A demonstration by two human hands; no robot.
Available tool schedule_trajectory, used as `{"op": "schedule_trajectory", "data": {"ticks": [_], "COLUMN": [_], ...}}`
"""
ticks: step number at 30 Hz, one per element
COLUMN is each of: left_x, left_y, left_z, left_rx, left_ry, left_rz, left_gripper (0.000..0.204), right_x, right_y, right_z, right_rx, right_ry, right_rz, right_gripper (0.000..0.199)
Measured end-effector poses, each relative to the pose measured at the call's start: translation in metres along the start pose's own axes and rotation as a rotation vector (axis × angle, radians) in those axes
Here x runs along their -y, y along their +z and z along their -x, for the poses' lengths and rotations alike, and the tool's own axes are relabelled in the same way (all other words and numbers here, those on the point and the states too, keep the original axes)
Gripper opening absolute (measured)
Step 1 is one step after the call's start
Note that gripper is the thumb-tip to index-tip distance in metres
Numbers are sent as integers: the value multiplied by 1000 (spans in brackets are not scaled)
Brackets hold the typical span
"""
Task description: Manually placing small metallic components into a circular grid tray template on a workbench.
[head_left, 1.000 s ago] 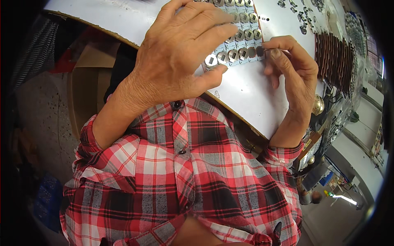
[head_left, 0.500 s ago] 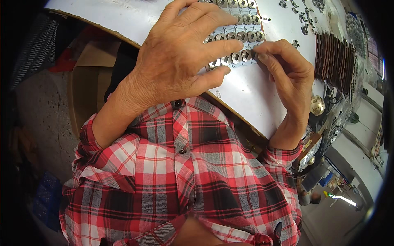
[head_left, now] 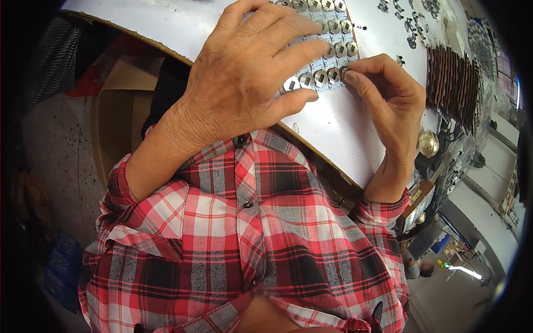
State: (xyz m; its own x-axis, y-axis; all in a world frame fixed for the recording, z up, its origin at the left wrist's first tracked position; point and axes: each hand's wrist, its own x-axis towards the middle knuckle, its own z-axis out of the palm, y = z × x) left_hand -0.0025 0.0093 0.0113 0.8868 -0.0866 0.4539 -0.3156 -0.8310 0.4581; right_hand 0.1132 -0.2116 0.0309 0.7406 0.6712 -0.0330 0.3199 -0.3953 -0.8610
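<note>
While the left hand (head_left: 250, 72) lies flat and spread, palm down, over a grid of small metal rings (head_left: 327, 50) on the white board (head_left: 338, 127), its fingers reach up and to the right across the rows and hold nothing. The right hand (head_left: 388, 100) comes in from the right with the wrist bent, its fingers curled narrow and its thumb and forefinger tips pinched on the ring (head_left: 343, 72) at the right end of the nearest row. That row shows four rings clear of the left hand, side by side and almost touching; the rows above show three or four each, and the rest are hidden under the fingers, so the full count cannot be told. Loose metal bits (head_left: 408, 25) lie scattered farther up the board, too small to count. One stack of dark strips (head_left: 452, 83) stands to the right, and one brass knob (head_left: 428, 143) sits just beside the right wrist.
</note>
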Motion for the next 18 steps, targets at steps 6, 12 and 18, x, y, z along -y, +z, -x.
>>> {"op": "schedule_trajectory", "data": {"ticks": [6,12,18], "left_x": [1,5,3], "left_y": [-2,24,23], "left_z": [-1,9,13], "left_rx": [35,-152,-191], "left_ry": [8,13,19], "left_rz": [15,8,21], "left_gripper": [54,54,53], "right_x": [-11,-10,-28], "right_y": [-6,-5,-4], "right_z": [-6,-5,-30], "right_rx": [54,76,-292], "right_ry": [-64,-79,-282], "right_rz": [2,30,202], "right_gripper": [9,10,19]}}
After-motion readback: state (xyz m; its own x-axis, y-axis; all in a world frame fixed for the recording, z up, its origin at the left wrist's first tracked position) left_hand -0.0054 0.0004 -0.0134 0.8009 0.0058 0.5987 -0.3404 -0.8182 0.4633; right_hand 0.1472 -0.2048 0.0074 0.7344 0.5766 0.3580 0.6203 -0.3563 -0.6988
